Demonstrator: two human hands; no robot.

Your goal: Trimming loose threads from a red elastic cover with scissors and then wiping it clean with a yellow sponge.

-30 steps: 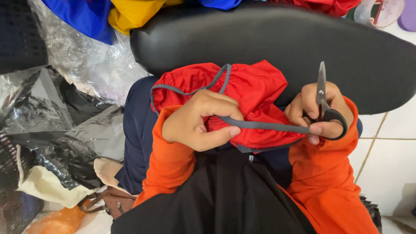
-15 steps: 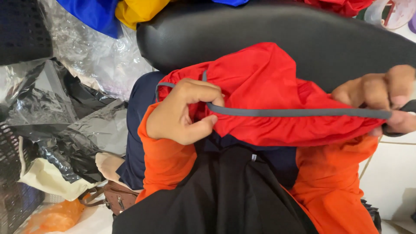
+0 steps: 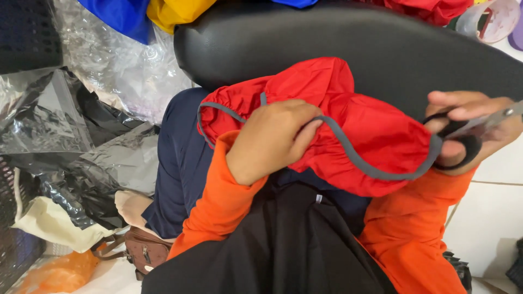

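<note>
A red fabric pouch (image 3: 376,133) with a grey drawstring cord (image 3: 359,160) lies over my lap. My left hand (image 3: 275,139) grips the gathered red fabric and pinches the cord near its top. My right hand (image 3: 468,128) holds black-handled scissors (image 3: 474,130) with fingers through the loops, blades pointing right, and also holds the far end of the cord. The cord sags in a slack curve between both hands. Orange sleeves cover both my arms.
A black padded seat (image 3: 338,43) rises just behind the pouch. Blue (image 3: 117,16), yellow (image 3: 174,11) and red fabrics pile at the top. Crumpled black and clear plastic bags (image 3: 71,141) lie left, a brown bag (image 3: 144,250) lower left, white tiled floor (image 3: 490,212) right.
The cord was pulled taut to the right half a second ago; now it hangs slack. My right hand has come back inward, with the scissors visible again. My left hand shifted right over the fabric.
</note>
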